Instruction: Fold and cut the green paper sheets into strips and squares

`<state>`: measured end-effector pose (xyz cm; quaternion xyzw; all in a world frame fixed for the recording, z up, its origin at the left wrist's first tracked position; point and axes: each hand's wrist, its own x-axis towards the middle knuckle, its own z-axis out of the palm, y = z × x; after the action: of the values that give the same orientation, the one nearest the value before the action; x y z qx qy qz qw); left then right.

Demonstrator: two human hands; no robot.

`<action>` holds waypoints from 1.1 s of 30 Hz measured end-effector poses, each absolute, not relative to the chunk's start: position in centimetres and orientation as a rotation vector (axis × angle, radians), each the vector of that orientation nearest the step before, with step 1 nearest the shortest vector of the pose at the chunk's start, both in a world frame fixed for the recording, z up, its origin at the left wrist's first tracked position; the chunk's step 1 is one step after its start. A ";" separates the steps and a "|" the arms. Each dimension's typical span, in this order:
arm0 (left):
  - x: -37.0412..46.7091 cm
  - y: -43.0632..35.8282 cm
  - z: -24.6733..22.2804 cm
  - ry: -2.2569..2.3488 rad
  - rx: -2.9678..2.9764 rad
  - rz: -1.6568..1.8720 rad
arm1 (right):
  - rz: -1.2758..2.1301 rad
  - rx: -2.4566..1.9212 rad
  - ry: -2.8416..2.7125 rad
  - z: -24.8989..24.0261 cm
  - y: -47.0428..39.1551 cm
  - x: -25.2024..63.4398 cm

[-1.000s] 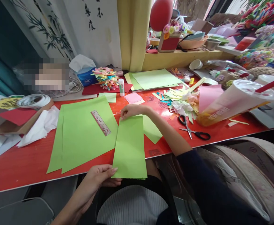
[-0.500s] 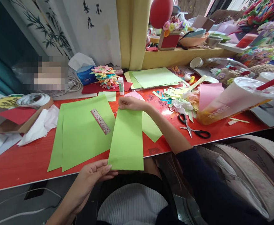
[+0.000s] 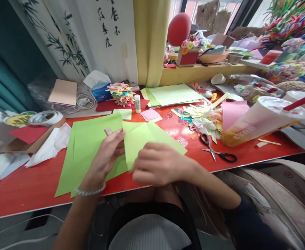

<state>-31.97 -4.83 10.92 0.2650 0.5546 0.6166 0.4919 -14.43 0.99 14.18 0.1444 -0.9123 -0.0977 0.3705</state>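
Nearest, above the front edge of the red worktop (image 3: 19,192), the person's right hand (image 3: 154,163), blurred, pinches the lower part of a green paper piece (image 3: 136,139), while the left hand (image 3: 110,149), a beaded bracelet (image 3: 89,190) on its wrist, holds its left edge. Beneath and beside the left hand lie large green sheets (image 3: 89,152) with a partly hidden ruler (image 3: 108,131), and black-handled scissors (image 3: 213,151) rest open to the right. Farther back stands a glue stick (image 3: 137,103).
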 end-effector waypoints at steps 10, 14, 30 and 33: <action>-34.6 -3.9 10.2 1.438 0.850 1.552 | 1.276 -0.554 -1.767 12.0 9.9 -16.4; -35.6 -2.7 11.6 1.450 0.900 1.389 | 1.641 -0.577 -1.815 11.0 11.1 -17.6; -34.1 0.4 9.8 1.430 0.978 1.553 | 1.532 -0.698 -1.612 9.4 9.8 -18.0; -33.8 0.3 10.0 1.384 0.935 1.591 | 1.548 -0.658 -1.610 9.2 9.8 -17.9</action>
<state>-33.84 0.31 9.97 0.3705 0.5485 0.6305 0.4054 -17.85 9.77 9.23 -0.2595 -0.6352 0.6106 0.3953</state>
